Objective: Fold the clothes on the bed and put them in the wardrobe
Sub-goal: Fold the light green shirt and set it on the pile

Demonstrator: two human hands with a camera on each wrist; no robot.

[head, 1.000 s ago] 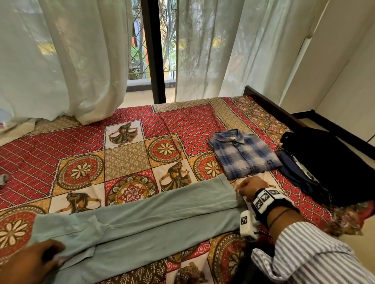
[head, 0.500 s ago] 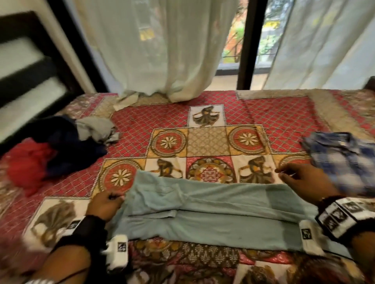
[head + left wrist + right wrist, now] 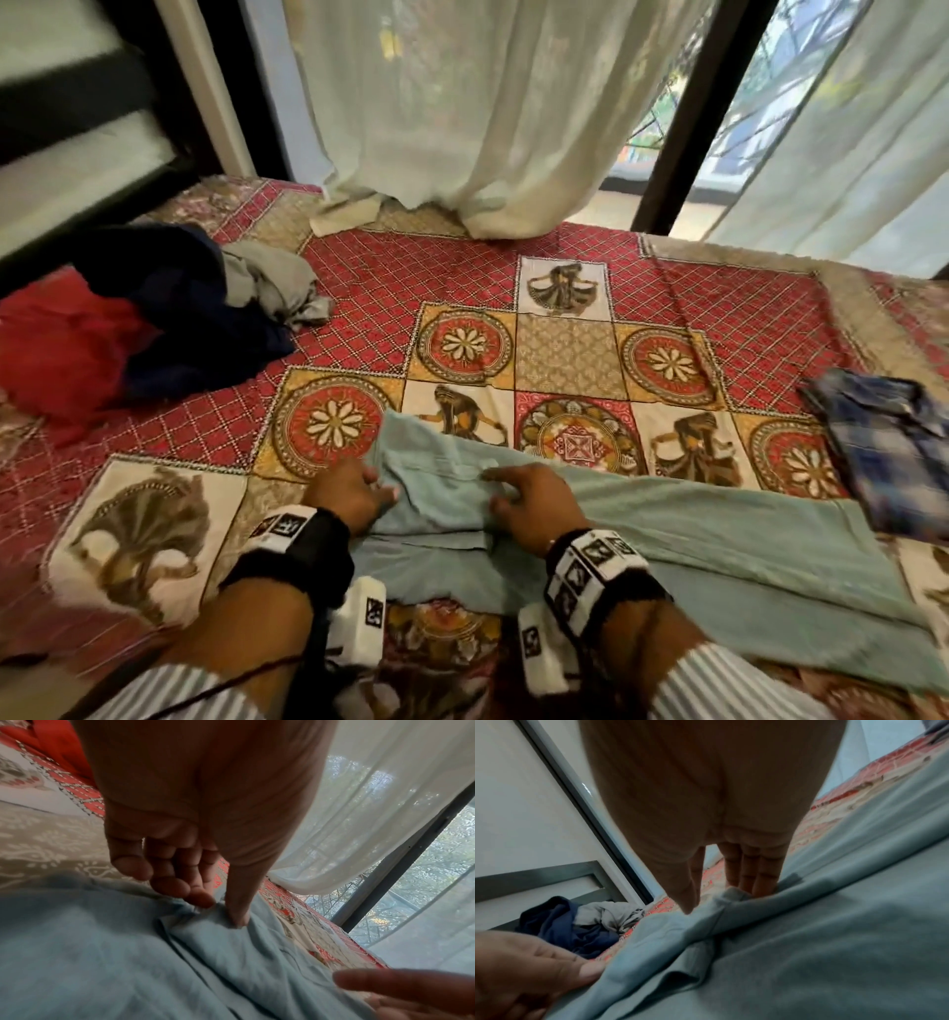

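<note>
Pale green trousers [image 3: 667, 539], soft matte cotton, lie flat along the near edge of the bed [image 3: 462, 267], long axis left to right, waist end left, legs running off right. Fabric is creased and bunched at the waist, with a folded flap.

Left hand [image 3: 349, 493] sits on the waist corner; in the left wrist view thumb and forefinger pinch a small ridge of cloth, other fingers [image 3: 167, 882] loosely curled above it. Right hand [image 3: 534, 503] is just beside it on the upper waist edge; its fingers [image 3: 749, 876] are straight and together, tips pressed into the bunched hem, thumb down on the cloth.

Bedcover is a printed patchwork, red lattice, round floral medallions, figure panels. Folded blue plaid shirt [image 3: 888, 452] lies at right, well apart from the hands. Crumpled pile [image 3: 154, 329] of red, navy and grey sits at left. Sheer curtain [image 3: 488, 113] hangs behind.

Half a second ago the hands were wide apart at either end of the trousers; now both are at the waist.
</note>
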